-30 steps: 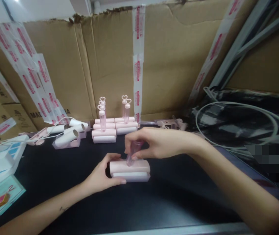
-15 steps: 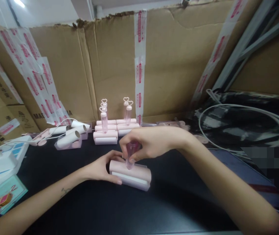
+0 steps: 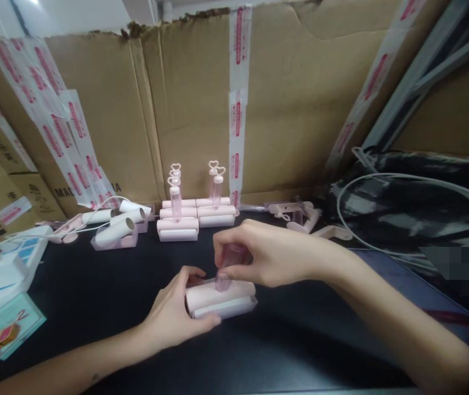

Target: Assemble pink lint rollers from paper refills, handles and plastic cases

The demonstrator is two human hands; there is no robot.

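A pink lint roller [image 3: 221, 296] with a white sheet roll along its front lies on the black tabletop, slightly tilted. My left hand [image 3: 179, 310] is closed round its left end, thumb at the front and fingers behind. From above, my right hand [image 3: 254, 255] wraps round the clear pink handle [image 3: 224, 280], which stands up from the middle of the roller's cover. The handle's top is hidden by my fingers. Behind, several similar lint rollers [image 3: 178, 226] stand in two rows, some with upright clear handles ending in heart-shaped loops.
Loose white rolls [image 3: 114, 233] in pink covers lie at back left, near a white power strip [image 3: 12, 263] and a teal box [image 3: 18, 323]. Pink parts [image 3: 295, 211] and a coiled white cable [image 3: 341, 192] are at back right. A large cardboard sheet [image 3: 193, 109] stands behind.
My left hand has shifted right and wraps further round the roller's end. My right hand has moved slightly right and turned, still on the handle. The view has shifted a little.
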